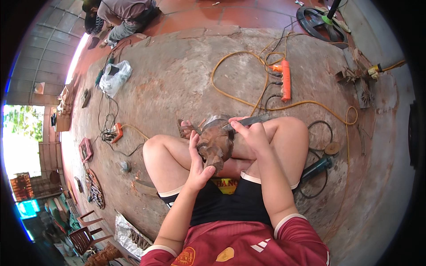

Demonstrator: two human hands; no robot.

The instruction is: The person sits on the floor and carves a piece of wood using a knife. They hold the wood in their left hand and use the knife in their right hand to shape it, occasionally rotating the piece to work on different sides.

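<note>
I sit on the floor with a brown carved wooden piece (216,142) upright between my bent legs. My left hand (198,164) wraps around its left side and lower end, thumb at the bottom. My right hand (250,134) grips a flat dark grey strip-like tool (256,119), whose left end lies against the carving's upper right. Whether this tool is a file or a blade cannot be made out. A greyish round-edged thing (216,119) shows just beyond the carving, partly covered by it.
An orange power strip (286,80) with a yellow cord lies ahead. A dark green cylindrical power tool (317,170) rests beside my right knee. Left are a smaller orange socket block (117,132), a plastic bag (116,79) and several hand tools (94,189). Another person (125,17) crouches far left.
</note>
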